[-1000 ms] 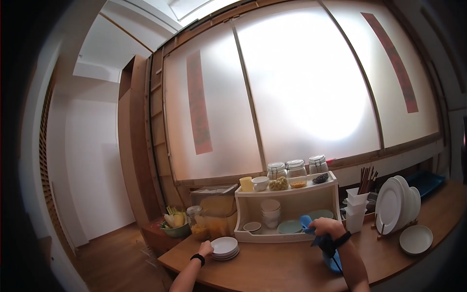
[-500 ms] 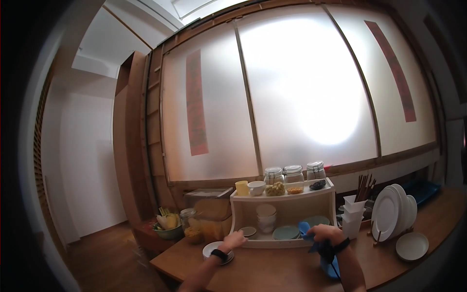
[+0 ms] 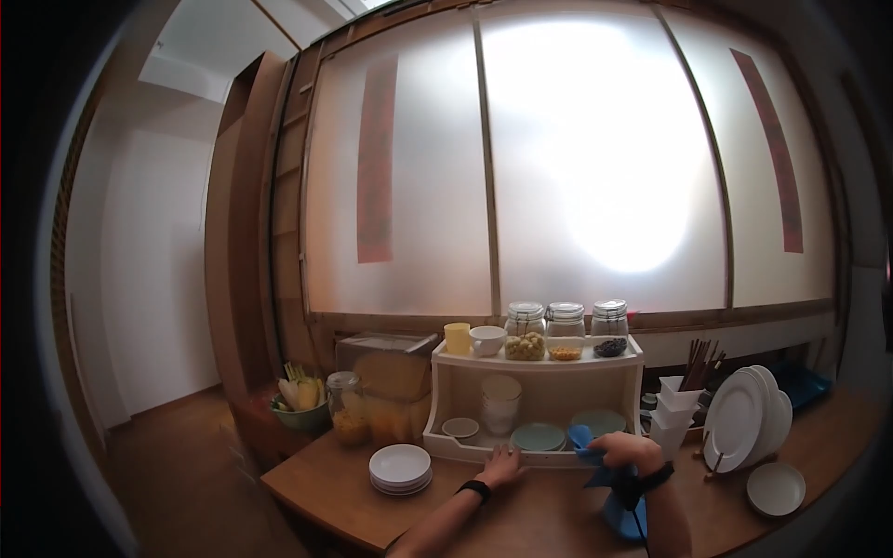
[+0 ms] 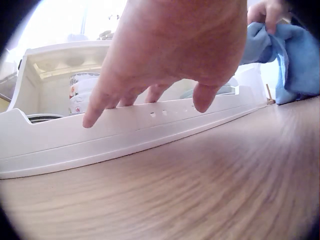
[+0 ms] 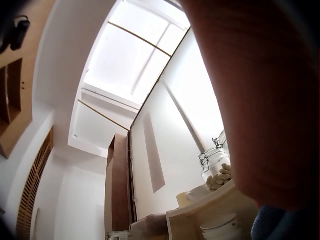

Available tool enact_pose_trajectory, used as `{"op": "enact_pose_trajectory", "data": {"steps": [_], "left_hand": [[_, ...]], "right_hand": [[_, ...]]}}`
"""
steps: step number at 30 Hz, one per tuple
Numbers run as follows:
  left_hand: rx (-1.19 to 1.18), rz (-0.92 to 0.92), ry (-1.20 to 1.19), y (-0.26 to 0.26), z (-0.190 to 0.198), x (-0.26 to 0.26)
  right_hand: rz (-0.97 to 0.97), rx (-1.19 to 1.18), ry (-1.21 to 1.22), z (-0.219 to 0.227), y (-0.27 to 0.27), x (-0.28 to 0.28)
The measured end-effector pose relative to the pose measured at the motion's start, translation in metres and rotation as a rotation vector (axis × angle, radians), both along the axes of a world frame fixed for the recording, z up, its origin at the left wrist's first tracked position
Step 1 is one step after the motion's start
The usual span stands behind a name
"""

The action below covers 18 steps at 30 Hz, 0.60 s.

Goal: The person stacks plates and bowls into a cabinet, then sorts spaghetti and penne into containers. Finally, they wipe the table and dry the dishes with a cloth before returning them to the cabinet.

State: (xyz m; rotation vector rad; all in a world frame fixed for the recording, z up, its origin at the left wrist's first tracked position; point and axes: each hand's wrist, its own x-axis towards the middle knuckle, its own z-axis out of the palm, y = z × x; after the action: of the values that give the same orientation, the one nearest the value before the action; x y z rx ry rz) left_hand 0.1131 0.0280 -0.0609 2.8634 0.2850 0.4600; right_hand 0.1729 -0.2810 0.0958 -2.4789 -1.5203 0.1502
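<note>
My left hand (image 3: pixel 503 467) reaches to the low front lip of a white two-tier shelf (image 3: pixel 595 455). In the left wrist view its fingers are spread and point down at the lip, holding nothing. My right hand (image 3: pixel 629 452) grips a blue cloth (image 4: pixel 300 60) in front of the shelf's right end, and the cloth's lower part hangs to the wooden table (image 3: pixel 544 516). Inside the shelf are stacked bowls (image 3: pixel 500 406), a small dish (image 3: pixel 460 428) and green plates (image 3: pixel 539 437). To the left of my left hand sits a stack of white plates (image 3: pixel 401 465).
Glass jars (image 3: pixel 565 332), a yellow cup (image 3: pixel 457 338) and a white cup (image 3: pixel 487 341) stand on the shelf's top. At the right are white holders with chopsticks (image 3: pixel 673 409), plates in a rack (image 3: pixel 735 418) and a bowl (image 3: pixel 776 489). Food containers (image 3: pixel 395 395) stand at left.
My left hand has left the stack of white plates and moved right to the shelf's front lip. My right hand keeps its hold on the blue cloth. The head view has shifted slightly.
</note>
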Motion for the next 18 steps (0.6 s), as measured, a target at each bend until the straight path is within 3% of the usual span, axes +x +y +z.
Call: {"op": "enact_pose_trajectory", "data": {"steps": [12, 18], "left_hand": [[0.087, 0.062, 0.0, -0.005, 0.013, -0.01], [0.072, 0.059, -0.013, 0.0, 0.02, -0.003]], "right_hand": [[-0.033, -0.042, -0.101, -0.013, 0.012, 0.012], [-0.036, -0.091, -0.012, -0.001, 0.018, 0.001]]}}
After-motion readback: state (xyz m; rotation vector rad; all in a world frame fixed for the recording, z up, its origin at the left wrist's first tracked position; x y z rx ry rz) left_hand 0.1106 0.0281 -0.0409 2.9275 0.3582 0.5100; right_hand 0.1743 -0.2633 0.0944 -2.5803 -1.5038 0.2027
